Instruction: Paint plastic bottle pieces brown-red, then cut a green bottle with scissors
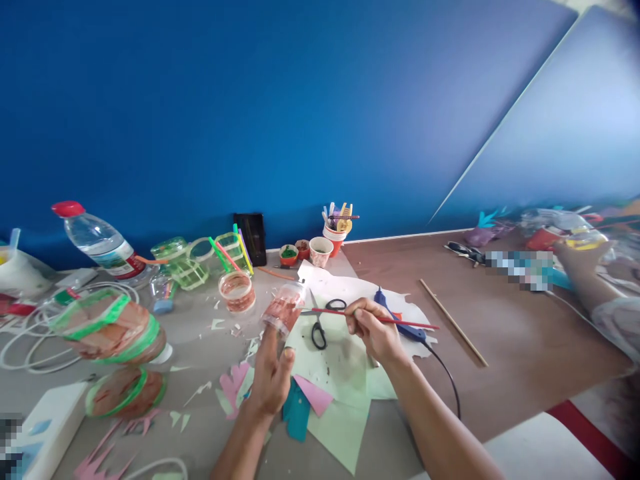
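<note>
My left hand (273, 373) grips a see-through plastic cup (284, 308) streaked with reddish-brown paint, its fingers mostly hidden behind the cup. In my right hand (373, 328) a thin red paintbrush (407, 323) is pinched, its tip pointing left at the cup's side; whether it touches I cannot tell. Between the hands lie black-handled scissors (319, 335) on pale paper (330, 373). Just beyond my right hand rests a blue hot glue gun (410, 329) with a black cord. Another brown-painted plastic ring (237, 291) stands behind the left hand.
At left are a tilted water bottle (107, 243), a green-taped brown container (107, 327), white cables and a white box (50, 427). Small paint cups (289, 255) and a cup of tools (335, 233) stand by the blue wall. A wooden stick (453, 322) lies right; another person's hand (583, 257) works beyond.
</note>
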Action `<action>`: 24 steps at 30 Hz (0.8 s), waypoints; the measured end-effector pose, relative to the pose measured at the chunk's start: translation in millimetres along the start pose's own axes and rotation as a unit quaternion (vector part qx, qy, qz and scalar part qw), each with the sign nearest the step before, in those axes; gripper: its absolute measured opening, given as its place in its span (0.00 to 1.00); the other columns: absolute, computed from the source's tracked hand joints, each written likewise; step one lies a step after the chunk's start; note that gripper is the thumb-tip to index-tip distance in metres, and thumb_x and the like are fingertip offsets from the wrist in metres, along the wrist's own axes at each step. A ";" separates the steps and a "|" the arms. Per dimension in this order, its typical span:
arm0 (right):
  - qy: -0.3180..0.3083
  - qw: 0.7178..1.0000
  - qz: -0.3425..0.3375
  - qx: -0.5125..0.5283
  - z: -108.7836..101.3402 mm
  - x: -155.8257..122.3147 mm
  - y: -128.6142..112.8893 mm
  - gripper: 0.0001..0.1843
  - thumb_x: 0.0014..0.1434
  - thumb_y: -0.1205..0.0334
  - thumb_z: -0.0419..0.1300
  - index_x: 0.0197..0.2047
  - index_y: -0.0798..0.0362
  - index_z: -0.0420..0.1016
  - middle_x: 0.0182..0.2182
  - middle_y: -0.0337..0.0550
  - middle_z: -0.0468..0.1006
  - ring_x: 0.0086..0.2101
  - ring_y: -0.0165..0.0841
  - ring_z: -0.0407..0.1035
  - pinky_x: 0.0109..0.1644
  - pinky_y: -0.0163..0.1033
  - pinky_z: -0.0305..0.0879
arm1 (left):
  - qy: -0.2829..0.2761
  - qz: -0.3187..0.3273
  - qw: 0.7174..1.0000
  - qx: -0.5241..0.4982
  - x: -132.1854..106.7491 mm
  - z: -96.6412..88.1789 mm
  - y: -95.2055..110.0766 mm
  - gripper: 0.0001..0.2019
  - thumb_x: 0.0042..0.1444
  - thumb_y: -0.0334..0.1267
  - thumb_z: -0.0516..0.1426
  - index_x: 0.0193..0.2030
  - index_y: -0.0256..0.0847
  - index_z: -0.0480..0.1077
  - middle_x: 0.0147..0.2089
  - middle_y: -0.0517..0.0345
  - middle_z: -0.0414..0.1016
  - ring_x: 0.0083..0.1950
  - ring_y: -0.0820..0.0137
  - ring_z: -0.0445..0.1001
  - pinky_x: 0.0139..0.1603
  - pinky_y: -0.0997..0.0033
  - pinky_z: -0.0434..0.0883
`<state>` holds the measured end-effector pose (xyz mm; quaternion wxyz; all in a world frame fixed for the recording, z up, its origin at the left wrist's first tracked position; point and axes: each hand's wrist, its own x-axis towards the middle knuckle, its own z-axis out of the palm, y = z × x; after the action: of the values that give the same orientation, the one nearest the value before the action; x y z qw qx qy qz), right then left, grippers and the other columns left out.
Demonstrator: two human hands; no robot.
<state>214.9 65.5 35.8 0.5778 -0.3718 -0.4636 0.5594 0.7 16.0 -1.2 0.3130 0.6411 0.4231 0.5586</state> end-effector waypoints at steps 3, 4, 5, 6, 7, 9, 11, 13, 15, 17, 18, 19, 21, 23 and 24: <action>0.010 1.000 -0.005 0.009 0.8 0.2 0.0 0.07 0.49 0.59 0.62 0.26 0.54 0.78 0.14 0.37 0.71 0.15 0.25 0.57 0.19 0.32 0.47 | -0.001 0.001 1.000 -0.004 0.0 0.0 0.9 0.32 0.66 0.53 0.46 0.72 0.42 0.50 0.69 0.42 0.61 0.72 0.53 0.53 0.70 0.49 0.53; -0.003 1.000 -0.001 0.008 0.8 0.3 0.0 0.08 0.49 0.59 0.62 0.27 0.54 0.78 0.14 0.37 0.71 0.15 0.25 0.57 0.18 0.32 0.47 | 0.000 0.004 1.000 -0.003 0.1 0.0 1.1 0.32 0.66 0.53 0.46 0.72 0.42 0.50 0.69 0.42 0.61 0.72 0.53 0.54 0.70 0.49 0.53; -0.014 1.000 0.003 0.004 0.6 0.3 0.0 0.08 0.49 0.59 0.62 0.27 0.54 0.78 0.13 0.37 0.71 0.15 0.26 0.57 0.18 0.32 0.47 | 0.002 0.006 1.000 -0.003 0.2 0.0 1.2 0.32 0.66 0.53 0.46 0.72 0.42 0.49 0.69 0.42 0.61 0.72 0.53 0.54 0.70 0.48 0.53; -0.016 1.000 0.006 -0.001 0.4 0.4 0.0 0.08 0.49 0.59 0.62 0.27 0.54 0.79 0.13 0.37 0.71 0.15 0.26 0.57 0.18 0.32 0.47 | 0.005 0.006 1.000 -0.001 0.2 0.0 1.2 0.31 0.66 0.53 0.46 0.72 0.42 0.49 0.69 0.42 0.61 0.72 0.53 0.54 0.70 0.48 0.54; -0.007 1.000 0.006 -0.005 -0.1 0.6 -0.2 0.08 0.49 0.59 0.62 0.26 0.54 0.79 0.13 0.37 0.71 0.15 0.26 0.56 0.18 0.32 0.46 | 0.007 0.004 1.000 0.001 0.3 0.0 1.0 0.31 0.66 0.53 0.46 0.72 0.43 0.50 0.68 0.42 0.62 0.72 0.53 0.55 0.69 0.47 0.54; 0.024 1.000 0.000 0.001 -1.0 0.9 -0.8 0.08 0.48 0.59 0.62 0.26 0.54 0.78 0.13 0.37 0.71 0.14 0.25 0.56 0.18 0.33 0.45 | 0.006 0.000 1.000 0.005 0.1 -0.1 0.3 0.31 0.66 0.53 0.46 0.71 0.43 0.51 0.68 0.42 0.62 0.72 0.52 0.55 0.70 0.47 0.53; 0.019 1.000 0.002 0.013 -1.6 1.0 -1.4 0.08 0.48 0.58 0.63 0.25 0.54 0.78 0.13 0.37 0.71 0.14 0.26 0.56 0.18 0.33 0.45 | 0.002 0.001 1.000 0.011 -0.4 -0.3 -1.0 0.30 0.65 0.54 0.47 0.70 0.43 0.54 0.68 0.42 0.62 0.72 0.52 0.55 0.70 0.47 0.52; -0.007 1.000 0.010 0.010 -1.5 0.8 -1.6 0.09 0.48 0.57 0.63 0.26 0.54 0.78 0.13 0.37 0.71 0.14 0.26 0.57 0.18 0.33 0.46 | -0.006 0.008 1.000 0.020 -1.3 -0.8 -2.4 0.30 0.65 0.53 0.47 0.70 0.44 0.55 0.68 0.43 0.62 0.72 0.51 0.55 0.70 0.46 0.52; 0.000 1.000 0.006 -0.001 -1.0 0.8 -1.3 0.08 0.49 0.57 0.63 0.27 0.53 0.78 0.13 0.37 0.71 0.15 0.26 0.58 0.18 0.33 0.46 | -0.013 0.015 0.999 0.041 -2.3 -1.5 -3.6 0.30 0.66 0.52 0.46 0.71 0.44 0.53 0.69 0.43 0.60 0.72 0.51 0.54 0.70 0.46 0.52; 0.024 1.000 -0.008 -0.001 -0.6 0.8 -1.0 0.08 0.50 0.57 0.63 0.27 0.53 0.77 0.13 0.36 0.71 0.15 0.26 0.57 0.18 0.33 0.46 | -0.012 0.023 0.997 0.075 -2.6 -2.0 -3.5 0.30 0.66 0.51 0.46 0.72 0.46 0.49 0.71 0.44 0.58 0.73 0.52 0.51 0.69 0.46 0.52; 0.028 1.000 -0.012 0.003 -0.5 0.8 -0.9 0.08 0.50 0.57 0.63 0.27 0.53 0.77 0.13 0.36 0.70 0.15 0.26 0.57 0.18 0.33 0.46 | -0.008 0.028 0.995 0.092 -2.3 -2.2 -2.8 0.30 0.66 0.50 0.46 0.73 0.46 0.47 0.72 0.45 0.56 0.74 0.52 0.50 0.70 0.45 0.52; 0.023 1.000 -0.011 0.006 -0.6 0.7 -0.9 0.09 0.50 0.56 0.63 0.27 0.53 0.77 0.13 0.36 0.70 0.15 0.26 0.57 0.18 0.33 0.45 | -0.003 0.035 0.994 0.105 -1.7 -2.3 -1.6 0.31 0.66 0.50 0.47 0.73 0.47 0.46 0.72 0.46 0.55 0.74 0.52 0.49 0.70 0.45 0.51; 0.002 1.000 -0.001 0.004 -1.0 0.4 -1.2 0.09 0.51 0.56 0.62 0.28 0.53 0.77 0.14 0.36 0.70 0.15 0.26 0.56 0.19 0.33 0.45 | -0.007 0.047 0.991 0.122 0.3 -2.2 2.0 0.31 0.66 0.50 0.47 0.73 0.47 0.46 0.74 0.47 0.51 0.75 0.52 0.47 0.71 0.44 0.49; -0.006 1.000 0.012 -0.006 -2.1 0.1 -1.7 0.09 0.51 0.57 0.62 0.28 0.54 0.78 0.14 0.37 0.71 0.15 0.25 0.56 0.19 0.33 0.45 | -0.012 0.055 0.990 0.131 2.6 -2.1 6.0 0.31 0.65 0.51 0.47 0.73 0.47 0.47 0.74 0.47 0.49 0.75 0.52 0.43 0.71 0.44 0.47; -0.004 1.000 0.017 -0.008 -2.8 0.1 -2.1 0.08 0.50 0.58 0.62 0.27 0.54 0.78 0.13 0.37 0.70 0.15 0.25 0.56 0.19 0.33 0.45 | -0.010 0.056 0.989 0.137 3.5 -2.1 7.7 0.31 0.65 0.51 0.47 0.73 0.47 0.47 0.75 0.47 0.48 0.76 0.52 0.42 0.71 0.44 0.46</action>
<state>218.2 65.6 36.9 0.5635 -0.3817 -0.4638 0.5671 0.2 15.6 7.4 0.1946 0.7061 0.4559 0.5056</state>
